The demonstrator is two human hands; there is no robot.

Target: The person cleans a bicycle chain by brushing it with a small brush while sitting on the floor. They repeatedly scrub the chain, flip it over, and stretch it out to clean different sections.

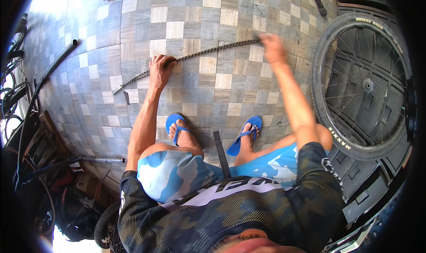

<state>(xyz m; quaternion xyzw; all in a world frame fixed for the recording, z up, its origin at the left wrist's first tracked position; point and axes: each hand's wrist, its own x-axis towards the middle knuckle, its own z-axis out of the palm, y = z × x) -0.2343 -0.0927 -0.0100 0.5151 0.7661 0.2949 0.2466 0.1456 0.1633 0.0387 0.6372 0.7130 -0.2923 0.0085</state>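
A dark bicycle chain [208, 50] stretches in a long line over the tiled floor, rising from the left toward the far right. My left hand [159, 71] is closed on it partway along, with a free length trailing out to the left. At the chain's right end is my right hand [274, 50], blurred by motion, its fingers curled in where the chain meets them. A dark smear shows beside those fingers; what it is cannot be made out.
A bicycle wheel [326, 115] with a black tyre lies on dark panels at the right. Black tubes [57, 63] and bicycle parts crowd the left side. My feet in blue flip-flops [254, 122] stand on the floor [199, 93], near a dark strip [220, 151].
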